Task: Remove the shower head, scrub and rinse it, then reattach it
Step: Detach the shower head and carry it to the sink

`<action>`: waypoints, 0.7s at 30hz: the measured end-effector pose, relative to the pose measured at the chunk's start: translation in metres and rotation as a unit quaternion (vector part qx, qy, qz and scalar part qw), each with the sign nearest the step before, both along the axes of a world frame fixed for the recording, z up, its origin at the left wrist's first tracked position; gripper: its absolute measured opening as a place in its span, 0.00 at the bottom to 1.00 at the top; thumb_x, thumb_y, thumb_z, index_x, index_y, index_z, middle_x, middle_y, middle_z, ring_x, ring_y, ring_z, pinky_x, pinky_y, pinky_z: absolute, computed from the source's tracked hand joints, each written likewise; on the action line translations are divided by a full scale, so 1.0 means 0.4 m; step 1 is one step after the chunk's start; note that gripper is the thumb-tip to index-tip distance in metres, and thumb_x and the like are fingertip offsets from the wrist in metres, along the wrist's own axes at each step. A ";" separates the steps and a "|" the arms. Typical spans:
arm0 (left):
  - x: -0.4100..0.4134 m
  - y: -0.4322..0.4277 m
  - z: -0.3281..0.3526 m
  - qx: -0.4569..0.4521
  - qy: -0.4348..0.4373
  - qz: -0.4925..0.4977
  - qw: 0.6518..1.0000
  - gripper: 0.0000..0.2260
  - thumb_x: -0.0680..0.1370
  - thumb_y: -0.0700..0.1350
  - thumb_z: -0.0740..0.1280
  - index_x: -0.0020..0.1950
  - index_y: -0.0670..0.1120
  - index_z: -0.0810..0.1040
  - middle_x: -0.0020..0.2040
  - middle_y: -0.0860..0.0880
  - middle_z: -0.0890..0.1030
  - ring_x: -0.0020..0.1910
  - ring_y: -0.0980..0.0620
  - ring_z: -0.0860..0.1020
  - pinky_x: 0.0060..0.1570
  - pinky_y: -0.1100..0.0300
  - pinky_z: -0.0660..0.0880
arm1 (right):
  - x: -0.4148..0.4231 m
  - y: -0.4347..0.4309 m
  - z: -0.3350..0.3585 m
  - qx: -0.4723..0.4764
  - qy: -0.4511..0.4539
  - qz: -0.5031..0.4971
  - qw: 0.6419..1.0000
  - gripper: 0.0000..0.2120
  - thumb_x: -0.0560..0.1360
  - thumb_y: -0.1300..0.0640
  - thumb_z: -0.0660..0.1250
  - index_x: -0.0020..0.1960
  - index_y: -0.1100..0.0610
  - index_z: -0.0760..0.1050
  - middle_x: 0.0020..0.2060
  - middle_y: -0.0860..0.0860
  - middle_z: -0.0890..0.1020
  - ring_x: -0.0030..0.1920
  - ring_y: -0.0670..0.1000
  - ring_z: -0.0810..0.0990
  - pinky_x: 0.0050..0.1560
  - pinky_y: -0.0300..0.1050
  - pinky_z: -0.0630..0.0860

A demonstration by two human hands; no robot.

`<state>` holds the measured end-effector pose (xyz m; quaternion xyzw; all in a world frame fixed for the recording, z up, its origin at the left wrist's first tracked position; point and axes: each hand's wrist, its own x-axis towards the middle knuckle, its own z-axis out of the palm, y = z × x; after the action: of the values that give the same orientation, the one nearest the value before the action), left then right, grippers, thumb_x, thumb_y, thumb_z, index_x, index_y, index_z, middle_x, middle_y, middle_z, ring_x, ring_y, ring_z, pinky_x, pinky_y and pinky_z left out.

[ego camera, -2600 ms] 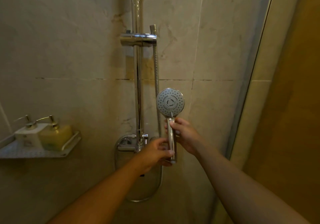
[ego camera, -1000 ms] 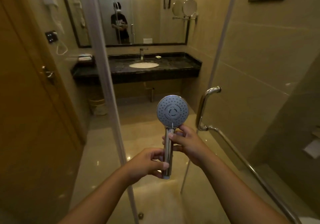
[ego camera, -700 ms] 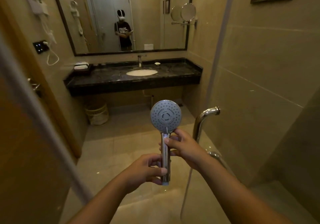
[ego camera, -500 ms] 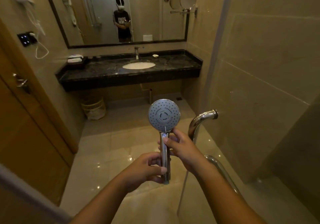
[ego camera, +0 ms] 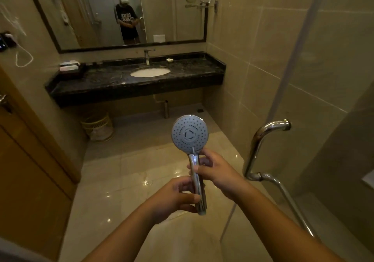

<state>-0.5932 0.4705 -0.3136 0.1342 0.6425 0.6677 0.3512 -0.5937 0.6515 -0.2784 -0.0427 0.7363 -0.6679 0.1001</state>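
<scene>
Shower head [ego camera: 189,133] stands upright at centre, the left hand [ego camera: 174,198] gripping the bottom of its handle and the right hand [ego camera: 217,172] holding just above. Beyond them, across the floor, the counter [ego camera: 113,83] runs along the far wall. The sink [ego camera: 149,72] is set in its middle, faucet [ego camera: 147,56] behind it, mirror [ego camera: 162,8] above. A basket [ego camera: 98,127] sits under the counter's left end. Door [ego camera: 24,160] on the left, glass-panel handle [ego camera: 261,140] on the right.

You hold the shower head [ego camera: 189,133] upright, spray face toward you: your left hand [ego camera: 174,198] grips the chrome handle low, your right hand [ego camera: 217,172] pinches it higher. Ahead, a dark counter [ego camera: 121,83] with a white sink [ego camera: 150,72].
</scene>
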 end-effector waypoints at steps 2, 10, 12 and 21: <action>-0.024 0.017 0.001 -0.008 0.004 -0.011 1.000 0.17 0.75 0.36 0.70 0.63 0.43 0.78 0.52 0.41 0.79 0.52 0.43 0.82 0.56 0.44 0.80 | -0.015 0.023 -0.011 -0.004 -0.004 -0.004 1.000 0.20 0.78 0.61 0.67 0.65 0.44 0.73 0.52 0.53 0.85 0.53 0.50 0.84 0.51 0.45 0.82; -0.229 0.118 -0.027 -0.026 0.011 0.049 0.998 0.16 0.74 0.35 0.69 0.62 0.44 0.78 0.53 0.38 0.78 0.54 0.35 0.82 0.55 0.39 0.80 | -0.249 0.107 -0.072 -0.065 -0.010 -0.024 0.998 0.21 0.78 0.65 0.66 0.63 0.44 0.73 0.51 0.52 0.86 0.55 0.51 0.84 0.55 0.50 0.82; -0.304 0.145 -0.023 -0.030 0.014 0.064 0.997 0.16 0.75 0.34 0.69 0.62 0.44 0.78 0.54 0.38 0.77 0.53 0.37 0.82 0.54 0.40 0.80 | -0.335 0.126 -0.081 -0.083 -0.007 -0.021 0.996 0.22 0.78 0.67 0.65 0.66 0.47 0.73 0.50 0.52 0.86 0.55 0.52 0.84 0.54 0.49 0.82; -0.549 0.220 -0.021 -0.025 0.008 0.106 0.994 0.17 0.75 0.32 0.68 0.63 0.41 0.76 0.56 0.33 0.77 0.54 0.35 0.81 0.52 0.43 0.81 | -0.601 0.177 -0.100 -0.109 -0.015 -0.027 0.994 0.19 0.77 0.68 0.65 0.60 0.46 0.76 0.50 0.51 0.87 0.54 0.52 0.85 0.53 0.47 0.82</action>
<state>-0.8130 0.5586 -0.3221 0.0617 0.6721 0.6841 0.2765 -0.8341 0.7223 -0.3185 -0.0233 0.6582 -0.7473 0.0881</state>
